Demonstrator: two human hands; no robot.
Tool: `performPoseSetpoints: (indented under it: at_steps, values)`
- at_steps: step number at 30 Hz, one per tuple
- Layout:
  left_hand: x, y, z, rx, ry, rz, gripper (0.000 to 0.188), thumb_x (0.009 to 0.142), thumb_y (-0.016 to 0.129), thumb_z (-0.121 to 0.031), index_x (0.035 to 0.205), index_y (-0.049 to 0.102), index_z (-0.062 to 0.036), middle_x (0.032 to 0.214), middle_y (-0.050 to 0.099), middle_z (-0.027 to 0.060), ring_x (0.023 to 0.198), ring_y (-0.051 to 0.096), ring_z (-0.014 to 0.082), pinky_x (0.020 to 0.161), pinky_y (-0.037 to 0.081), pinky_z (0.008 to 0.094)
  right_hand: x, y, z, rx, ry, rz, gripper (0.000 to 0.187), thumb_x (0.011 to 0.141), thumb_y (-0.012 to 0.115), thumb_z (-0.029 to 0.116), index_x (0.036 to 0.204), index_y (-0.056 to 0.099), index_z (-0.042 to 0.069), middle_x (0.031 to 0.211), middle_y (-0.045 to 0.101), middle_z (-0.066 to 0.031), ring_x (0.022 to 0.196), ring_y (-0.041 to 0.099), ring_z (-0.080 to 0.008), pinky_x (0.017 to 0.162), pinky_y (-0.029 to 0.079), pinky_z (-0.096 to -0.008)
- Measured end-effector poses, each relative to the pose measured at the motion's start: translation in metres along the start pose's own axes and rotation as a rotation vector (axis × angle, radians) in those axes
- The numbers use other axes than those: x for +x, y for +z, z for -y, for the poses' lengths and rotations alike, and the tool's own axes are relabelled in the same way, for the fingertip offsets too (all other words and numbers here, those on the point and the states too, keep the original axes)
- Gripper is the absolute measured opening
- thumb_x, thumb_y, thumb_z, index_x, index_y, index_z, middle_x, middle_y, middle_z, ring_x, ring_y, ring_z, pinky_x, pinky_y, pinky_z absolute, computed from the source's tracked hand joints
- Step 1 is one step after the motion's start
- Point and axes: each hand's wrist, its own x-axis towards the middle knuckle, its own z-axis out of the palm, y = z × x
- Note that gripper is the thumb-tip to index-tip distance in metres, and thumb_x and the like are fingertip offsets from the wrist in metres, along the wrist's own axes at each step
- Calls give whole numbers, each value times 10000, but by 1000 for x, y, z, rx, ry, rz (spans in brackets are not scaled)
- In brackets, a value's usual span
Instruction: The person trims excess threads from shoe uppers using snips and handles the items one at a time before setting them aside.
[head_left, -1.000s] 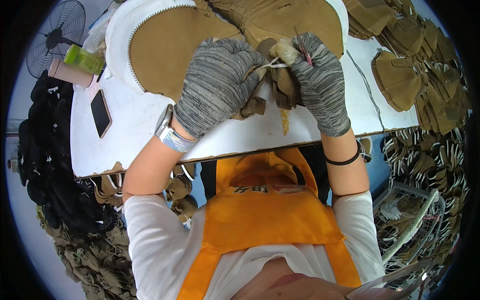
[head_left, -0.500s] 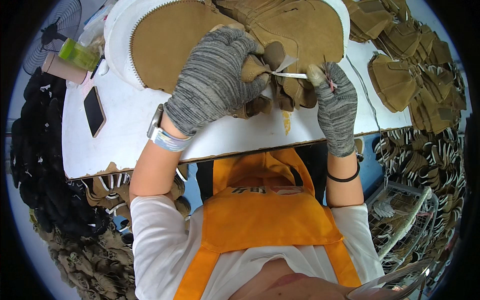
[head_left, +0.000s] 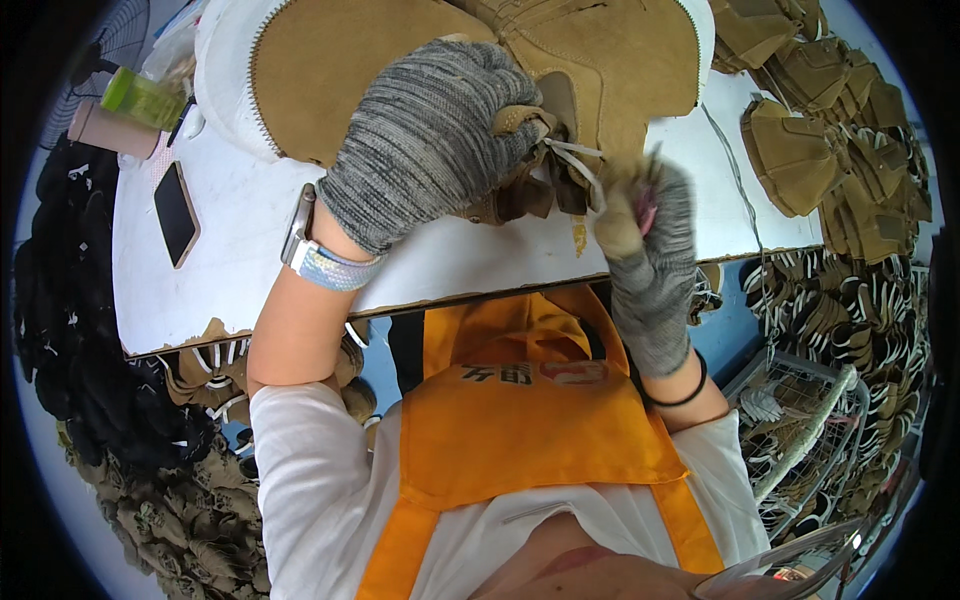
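Observation:
A brown suede boot upper (head_left: 345,75) with a zigzag-stitched edge lies over the far side of the white table. My left hand (head_left: 425,145), in a grey knit glove, is closed on the upper's small folded tab beside its opening. From a knot at that tab a thin white lace (head_left: 572,149) runs right and bends down to the thumb of my right hand (head_left: 648,250). That gloved hand is closed and smeared by motion. A small pinkish object (head_left: 647,212) with a dark thin end shows in its grasp; its kind is unclear.
A phone (head_left: 177,214), a green-lidded cup (head_left: 140,98) and a white round form (head_left: 225,75) sit on the table's left. Brown suede pieces (head_left: 790,155) are stacked at right, near a cord (head_left: 735,165). A wire basket (head_left: 800,440) stands below right.
My right hand has moved down toward me and slightly left. The white lace, straight before, now bends downward. My left hand stays on the tab.

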Motion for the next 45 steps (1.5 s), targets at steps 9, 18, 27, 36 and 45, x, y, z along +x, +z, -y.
performPoseSetpoints:
  at_steps: [9, 18, 27, 36, 45]
  values:
    - [-8, -1, -4, -181, 167, -300, 270, 792, 679, -61, 1060, 675, -95, 1014, 662, 90, 928, 632, 289, 900, 494, 377, 50, -26, -36, -658, -184, 103, 206, 829, 620, -45, 1033, 614, -18, 970, 638, -124, 878, 640, -223, 819, 522, -307]
    - [10, -39, -14, 68, 177, 239, 335, 800, 687, -248, 1095, 679, -91, 1042, 603, 115, 914, 582, 304, 821, 484, 395, 58, -27, -31, -705, -395, 118, 300, 792, 650, -9, 1091, 626, 4, 1019, 654, -130, 945, 645, -253, 856, 515, -323]
    - [9, -2, 2, 93, 300, 104, 251, 803, 703, -236, 975, 693, -55, 1064, 597, 138, 1040, 523, 335, 994, 379, 440, 85, -20, -21, -850, -506, 219, 268, 856, 636, 89, 1105, 609, -6, 1012, 652, -136, 928, 648, -264, 846, 522, -337]
    - [5, 4, 5, 26, 283, -6, 203, 767, 720, -207, 900, 687, -57, 980, 628, 106, 989, 554, 317, 983, 382, 452, 66, -42, -19, -717, -322, 225, 214, 870, 589, 148, 1031, 620, 11, 926, 620, -101, 815, 597, -237, 770, 483, -333]
    - [6, 8, 6, 9, 348, -82, 204, 768, 719, -181, 939, 689, -73, 923, 635, 94, 922, 587, 300, 943, 415, 440, -7, -24, 0, 280, 949, 324, 468, 926, 539, 508, 1104, 572, 77, 710, 530, 16, 640, 523, -62, 637, 443, -210]
